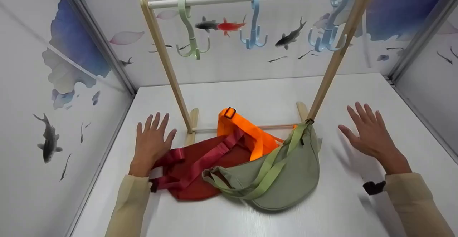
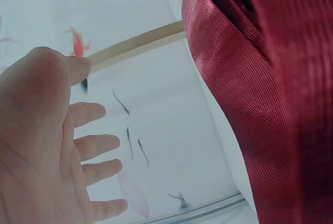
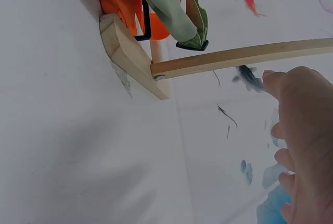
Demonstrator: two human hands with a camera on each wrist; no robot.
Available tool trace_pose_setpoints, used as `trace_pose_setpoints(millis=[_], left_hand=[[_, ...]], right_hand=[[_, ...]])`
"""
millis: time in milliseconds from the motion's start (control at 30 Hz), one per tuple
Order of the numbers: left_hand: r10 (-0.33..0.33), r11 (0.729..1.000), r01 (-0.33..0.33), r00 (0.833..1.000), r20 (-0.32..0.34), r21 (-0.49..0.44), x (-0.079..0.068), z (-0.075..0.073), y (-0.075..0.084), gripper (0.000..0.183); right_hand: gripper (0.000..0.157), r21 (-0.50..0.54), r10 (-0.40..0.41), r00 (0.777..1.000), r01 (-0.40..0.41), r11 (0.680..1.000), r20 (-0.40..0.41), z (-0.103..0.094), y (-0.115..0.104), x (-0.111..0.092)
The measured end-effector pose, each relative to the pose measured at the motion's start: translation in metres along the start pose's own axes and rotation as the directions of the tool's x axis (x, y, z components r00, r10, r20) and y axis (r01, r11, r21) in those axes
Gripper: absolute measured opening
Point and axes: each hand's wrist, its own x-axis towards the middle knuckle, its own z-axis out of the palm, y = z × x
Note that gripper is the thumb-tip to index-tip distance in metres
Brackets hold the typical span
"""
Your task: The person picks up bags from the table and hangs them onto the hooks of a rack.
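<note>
Left hand (image 1: 152, 142) and right hand (image 1: 370, 135) spread wide, empty; green bag (image 1: 291, 187), lower centre of frame, overlaps red bag (image 1: 225, 160) and orange strap (image 1: 250, 128) (snag risk), so probably lifts best first, by its green strap (image 1: 272, 179).

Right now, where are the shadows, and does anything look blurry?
Head view: a soft shadow lies beside the right hand on the white tabletop; right wrist view: blurry-edged gray shadows spread over the tabletop; left wrist view: the dark red strap looks softer toward the right edge.
</note>
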Motion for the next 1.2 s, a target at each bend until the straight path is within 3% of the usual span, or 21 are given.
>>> trace_pose_setpoints(millis=[367,667,1000,1200], left_hand=[[0.016,0.999,-0.016,1.000,0.008,-0.033,-0.003,-0.006,0.010,0.063],[0.062,0.998,-0.062,0.998,-0.014,-0.018,-0.005,-0.012,0.024,0.062],[0.103,0.991,-0.105,0.994,-0.026,-0.083,-0.007,-0.019,0.042,0.061],[0.129,0.983,-0.132,0.991,-0.035,-0.130,-0.009,-0.020,0.050,0.057]], right_hand=[[0.074,0.029,-0.016,1.000,0.017,0.999,-0.001,-0.004,-0.011,0.001],[0.069,0.001,-0.113,0.991,0.113,0.994,-0.068,-0.003,-0.019,0.001],[0.058,-0.020,-0.216,0.970,0.215,0.976,-0.113,-0.002,-0.036,0.001],[0.055,-0.008,-0.255,0.963,0.255,0.967,-0.086,-0.004,-0.050,0.003]])
